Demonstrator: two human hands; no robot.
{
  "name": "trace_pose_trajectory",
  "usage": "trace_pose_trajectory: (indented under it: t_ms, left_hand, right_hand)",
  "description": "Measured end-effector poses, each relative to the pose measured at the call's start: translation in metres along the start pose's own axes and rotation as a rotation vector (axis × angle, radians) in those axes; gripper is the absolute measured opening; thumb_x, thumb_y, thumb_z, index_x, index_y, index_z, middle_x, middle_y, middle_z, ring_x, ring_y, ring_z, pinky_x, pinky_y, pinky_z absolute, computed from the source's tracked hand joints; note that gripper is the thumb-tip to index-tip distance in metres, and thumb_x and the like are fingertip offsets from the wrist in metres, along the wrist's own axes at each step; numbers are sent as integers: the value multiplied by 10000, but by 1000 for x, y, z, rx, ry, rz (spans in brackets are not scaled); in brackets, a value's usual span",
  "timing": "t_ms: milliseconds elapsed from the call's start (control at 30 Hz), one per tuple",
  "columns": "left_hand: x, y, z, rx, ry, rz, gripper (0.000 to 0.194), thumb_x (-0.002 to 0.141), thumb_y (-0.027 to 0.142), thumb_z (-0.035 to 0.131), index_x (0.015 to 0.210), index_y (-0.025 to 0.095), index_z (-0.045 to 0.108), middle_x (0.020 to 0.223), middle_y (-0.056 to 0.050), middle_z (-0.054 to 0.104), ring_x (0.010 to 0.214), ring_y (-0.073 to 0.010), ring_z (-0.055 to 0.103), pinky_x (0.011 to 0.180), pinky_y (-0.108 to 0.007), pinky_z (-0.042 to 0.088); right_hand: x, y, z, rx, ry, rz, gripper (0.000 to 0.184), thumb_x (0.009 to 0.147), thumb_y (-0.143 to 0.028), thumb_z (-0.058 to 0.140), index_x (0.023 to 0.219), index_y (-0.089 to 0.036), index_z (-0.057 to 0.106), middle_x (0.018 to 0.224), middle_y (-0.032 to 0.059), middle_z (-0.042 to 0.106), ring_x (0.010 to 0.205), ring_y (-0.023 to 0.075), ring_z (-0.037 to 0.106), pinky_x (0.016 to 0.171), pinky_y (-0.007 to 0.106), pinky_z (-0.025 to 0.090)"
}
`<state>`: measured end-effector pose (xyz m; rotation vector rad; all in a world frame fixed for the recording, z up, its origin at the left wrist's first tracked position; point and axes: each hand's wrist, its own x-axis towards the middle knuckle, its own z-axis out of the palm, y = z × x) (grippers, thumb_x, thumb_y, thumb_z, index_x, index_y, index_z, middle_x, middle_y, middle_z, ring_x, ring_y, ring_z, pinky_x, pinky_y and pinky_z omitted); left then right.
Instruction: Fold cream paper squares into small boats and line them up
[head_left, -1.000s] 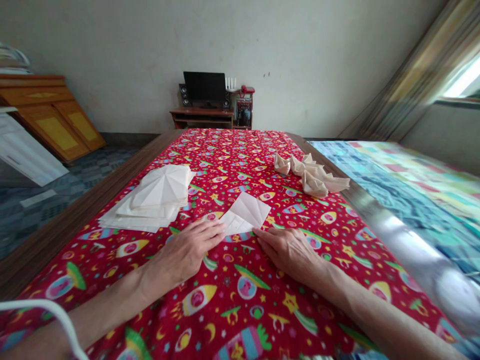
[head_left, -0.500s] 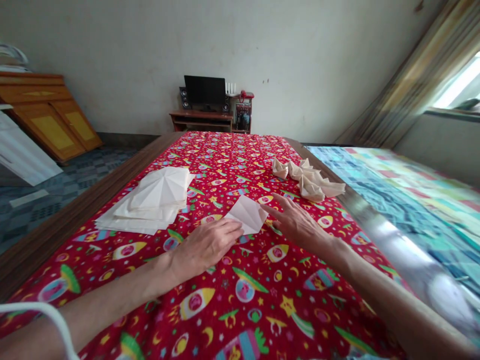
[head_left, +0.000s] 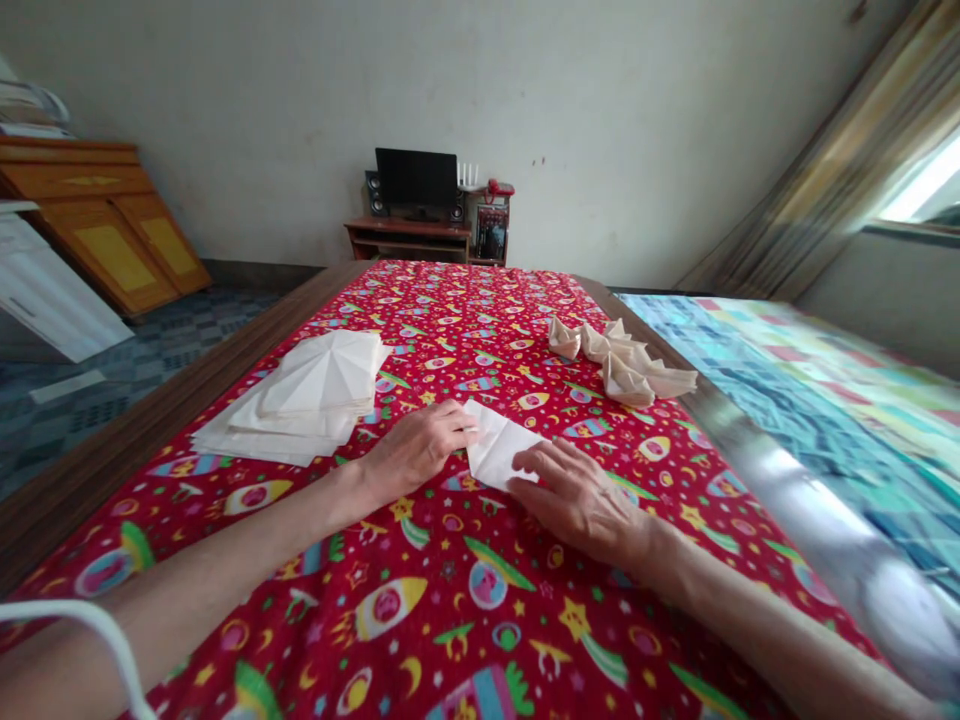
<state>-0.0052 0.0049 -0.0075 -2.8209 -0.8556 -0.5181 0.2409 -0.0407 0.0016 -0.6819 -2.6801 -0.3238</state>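
Note:
A small white sheet of folded paper (head_left: 495, 445) with crease lines lies on the red patterned cloth between my hands. My left hand (head_left: 416, 448) is closed on its left corner, the fingers pressed together there. From the right, my right hand (head_left: 574, 497) has its bent fingers over the opposite edge; the thumb's grip underneath is partly hidden. Left of my hands is a stack of creased white paper sheets (head_left: 322, 385), the top one marked with folds radiating from a point. Several pointed folded paper pieces (head_left: 626, 370) sit together to the right.
The red cloth (head_left: 480, 590) covers a long brown table (head_left: 97, 440). A white cable (head_left: 97, 620) curves in at the lower left. Beyond the table stand a monitor (head_left: 416, 180) and a small desk (head_left: 405, 235). A bed with a patchwork cover (head_left: 787, 370) is at the right.
The sheet has been turned and shifted slightly. My left hand has moved up to its left corner, and my right hand has come down and inward onto its right edge.

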Motion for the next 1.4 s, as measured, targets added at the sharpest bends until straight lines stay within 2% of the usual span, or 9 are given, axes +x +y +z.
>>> trace_pose_trajectory:
  t_ms: [100,267,367,433,500,733,967,1100,1400]
  left_hand:
    - [-4,12,-2,-92,11,-5,328,871,27,417,1113,143,605,1102,-60,631,1041,-158,529,923,-287,467]
    - [-24,31,-6,-181,23,-43,410,861,27,376,1219,130,549,1209,-79,603,1144,-169,506,1001,-342,436]
    - [-31,37,-6,-211,22,-73,445,843,20,363,1248,103,528,1256,-104,576,1209,-184,473,1027,-360,423]
    - [-32,39,-6,-238,20,-89,449,838,28,372,1254,97,525,1261,-110,571,1218,-188,469,1035,-363,421]
    - [-32,40,-6,-268,17,-97,442,846,48,380,1257,114,526,1255,-105,572,1216,-189,471,1035,-373,425]
    - [-32,41,-4,-322,39,-97,431,866,53,367,1260,130,524,1237,-105,570,1181,-195,488,1012,-377,447]
    - [-31,44,-2,-297,54,-131,548,832,-6,352,1354,149,407,1251,-100,543,1177,-198,471,1008,-387,446]
    - [-30,46,-5,-280,-11,-124,532,832,13,394,1336,180,433,1228,-90,528,1164,-206,463,1004,-392,440]
    - [-27,52,-13,-268,-138,-123,411,919,76,351,1316,110,455,1327,-57,469,1191,-206,399,1090,-314,342]
  right_hand:
    - [3,-11,2,140,-24,16,246,946,-184,387,930,-162,631,977,88,628,843,156,532,743,311,421]
    - [5,-6,10,543,39,204,234,929,-243,448,886,-178,668,922,68,672,862,142,574,772,262,458]
    - [9,1,13,662,17,444,246,894,-308,506,788,-165,676,769,29,671,698,119,580,637,213,445]
    - [14,5,16,635,-20,595,290,863,-353,533,690,-158,660,617,-7,613,559,96,519,522,194,378]
    - [18,10,20,584,-23,668,322,841,-378,543,622,-160,634,538,-31,549,497,80,457,475,193,312]
    - [28,14,27,331,-33,698,294,829,-424,557,666,-185,606,564,-40,526,516,78,419,504,207,248]
    - [26,12,29,273,-20,589,248,866,-365,523,699,-185,558,644,-27,531,556,81,418,526,204,246]
    - [27,12,29,282,-16,574,231,869,-344,520,705,-182,543,657,-26,529,568,81,409,529,203,246]
    - [32,11,27,264,-57,631,248,828,-309,575,643,-178,476,576,-49,461,525,71,363,510,216,212]
